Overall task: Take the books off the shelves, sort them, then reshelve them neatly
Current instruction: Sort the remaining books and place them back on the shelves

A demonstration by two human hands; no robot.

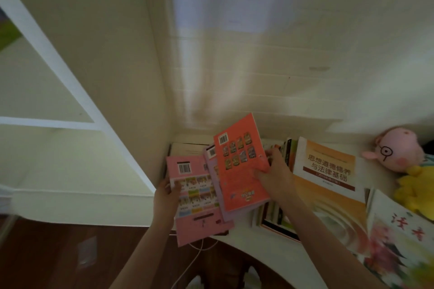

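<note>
We count three thin books fanned in the middle: a pink book (197,197), a lilac book (224,214) and a coral book (242,171). To the right lie two larger ones, a textbook (328,171) and a floral book (397,241). The stack (279,213) beneath we cannot count. Two toys sit far right: a pink plush (399,150) and a yellow plush (418,187).

Our left hand (165,196) grips a pink paperback book (195,204) by its left edge, while our right hand (278,177) pinches a tilted orange-red paperback (239,171). A lilac book (211,166) is fanned between them.
</note>
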